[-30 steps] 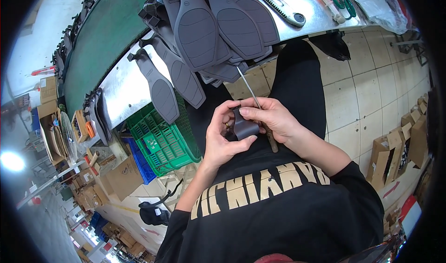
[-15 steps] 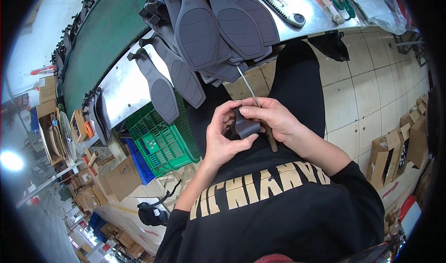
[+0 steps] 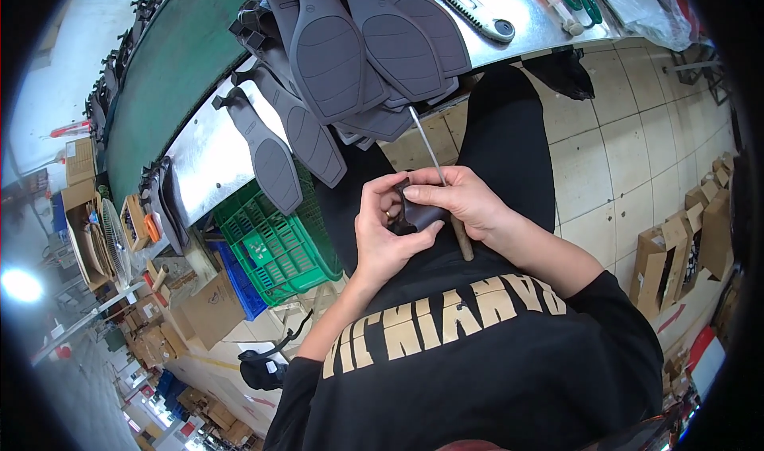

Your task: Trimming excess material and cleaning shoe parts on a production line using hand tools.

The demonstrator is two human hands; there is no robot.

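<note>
Above my lap, my left hand is curled around a small dark brown, smooth, curved piece, its thumb at the near edge and fingers behind. My right hand pinches the far side of the same piece with the thumb on top. Tucked in that right hand is also an awl-like tool: a thin metal shaft points away from me, and its worn brown handle sticks out below the palm. Just beyond, a pile of dark grey shoe soles lies on the bench, some overhanging its edge.
On the metal bench top lie a box cutter, green-handled scissors and a plastic bag. A green conveyor belt runs at the left. Below stands a green crate; cardboard boxes line the right.
The dark piece has tilted in my hands, so less of its broad face shows. Both hands keep their hold, and the view has shifted slightly.
</note>
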